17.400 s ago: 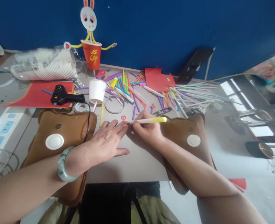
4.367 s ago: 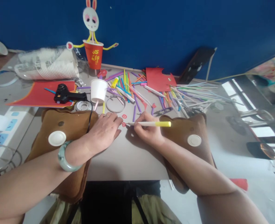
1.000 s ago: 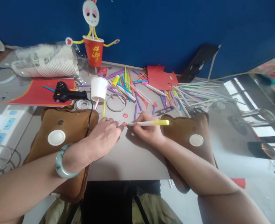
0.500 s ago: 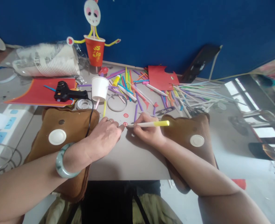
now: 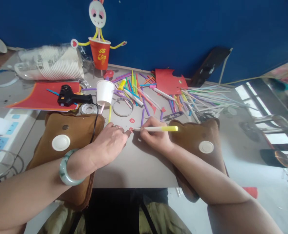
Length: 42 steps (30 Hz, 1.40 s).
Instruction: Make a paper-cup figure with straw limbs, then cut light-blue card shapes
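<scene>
My right hand [image 5: 156,135] is closed around a white marker pen [image 5: 156,129] with a yellow end. The pen lies nearly level, and its tip touches a small red paper piece [image 5: 131,129] with a pale mark on it. My left hand [image 5: 111,141] rests on the table with curled fingers, one fingertip pressing the edge of that piece. Just beyond lies a second small red paper piece [image 5: 132,120], a pale heart shape on it. Behind my left hand is a white paper cup [image 5: 105,93] on a pink straw, with a yellow straw [image 5: 109,113] beside it.
A red cup figure [image 5: 100,53] stands at the back. Bagged paper cups [image 5: 51,63], a black glue gun [image 5: 73,97] and a tape roll [image 5: 89,109] are on the left. Coloured straws [image 5: 144,91] and red paper [image 5: 168,81] cover the back. Brown cushions [image 5: 73,128] lie under both arms.
The pen tip has shifted very slightly on the small red paper piece. Both hands keep almost the same place, and the view has shifted a little.
</scene>
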{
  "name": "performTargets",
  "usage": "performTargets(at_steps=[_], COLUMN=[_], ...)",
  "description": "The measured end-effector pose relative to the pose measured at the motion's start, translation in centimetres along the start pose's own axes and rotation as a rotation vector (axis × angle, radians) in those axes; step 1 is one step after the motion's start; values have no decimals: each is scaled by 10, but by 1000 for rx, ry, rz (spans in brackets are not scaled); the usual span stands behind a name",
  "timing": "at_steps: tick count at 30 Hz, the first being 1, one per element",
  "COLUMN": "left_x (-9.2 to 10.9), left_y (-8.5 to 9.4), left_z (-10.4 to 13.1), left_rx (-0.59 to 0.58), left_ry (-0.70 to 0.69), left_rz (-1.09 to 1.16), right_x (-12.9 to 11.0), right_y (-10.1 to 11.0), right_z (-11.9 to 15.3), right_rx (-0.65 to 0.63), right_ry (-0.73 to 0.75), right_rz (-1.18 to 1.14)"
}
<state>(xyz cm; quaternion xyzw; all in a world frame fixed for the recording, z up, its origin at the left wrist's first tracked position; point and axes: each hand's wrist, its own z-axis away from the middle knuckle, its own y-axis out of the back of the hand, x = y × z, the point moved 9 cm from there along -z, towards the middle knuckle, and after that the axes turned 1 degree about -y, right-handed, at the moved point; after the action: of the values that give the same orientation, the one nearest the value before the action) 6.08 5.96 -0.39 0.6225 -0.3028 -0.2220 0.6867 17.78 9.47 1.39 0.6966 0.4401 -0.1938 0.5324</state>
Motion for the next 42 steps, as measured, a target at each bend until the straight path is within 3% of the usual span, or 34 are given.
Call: performTargets(at_steps=[42], left_x=[-2], left_y=[-12], left_z=[4], left_rx=[10], left_ry=[-35], left_rz=[-72], right_x=[-1], right_y=[-4], right_z=[0], right_rx=[-59], right_ry=[4], right_rz=[-7])
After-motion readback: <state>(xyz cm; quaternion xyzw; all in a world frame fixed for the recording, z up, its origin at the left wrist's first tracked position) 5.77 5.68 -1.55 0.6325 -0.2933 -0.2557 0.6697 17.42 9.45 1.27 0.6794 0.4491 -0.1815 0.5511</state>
